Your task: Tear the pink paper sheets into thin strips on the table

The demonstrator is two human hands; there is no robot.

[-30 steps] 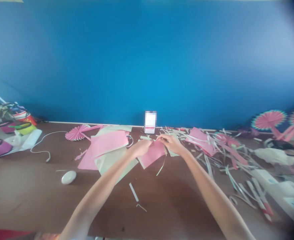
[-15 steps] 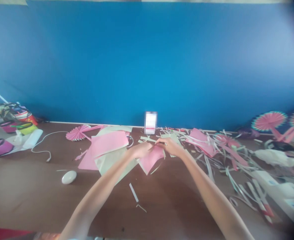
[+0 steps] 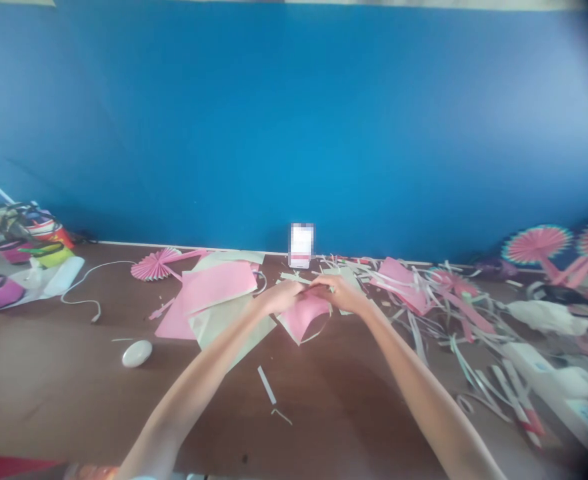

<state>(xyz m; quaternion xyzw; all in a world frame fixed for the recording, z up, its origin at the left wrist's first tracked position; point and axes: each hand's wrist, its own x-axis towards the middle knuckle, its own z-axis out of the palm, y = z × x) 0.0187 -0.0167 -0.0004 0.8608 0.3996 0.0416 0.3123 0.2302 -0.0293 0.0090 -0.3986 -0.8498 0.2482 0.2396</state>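
Note:
Both my hands meet over the middle of the brown table (image 3: pixel 74 387). My left hand (image 3: pixel 280 297) and my right hand (image 3: pixel 341 292) are closed on the upper edge of a pink paper sheet (image 3: pixel 305 317), which hangs curved between them just above the tabletop. A thin pale strip curls along the sheet's lower edge. Larger pink and cream sheets (image 3: pixel 214 290) lie flat just left of my left hand. What my right fingers pinch besides the paper is too small to make out.
A pile of cut paper strips (image 3: pixel 439 313) spreads to the right, with pink paper fans (image 3: pixel 537 243) by the blue wall. Another fan (image 3: pixel 154 265), a white cord (image 3: pixel 87 283), a white oval object (image 3: pixel 137 353) and coloured bags (image 3: pixel 29 247) lie left. A small white box (image 3: pixel 301 245) stands at the wall.
The pink sheet has been drawn in and curled up between my hands, so it looks shorter and more bent. My hands have stayed almost in the same place.

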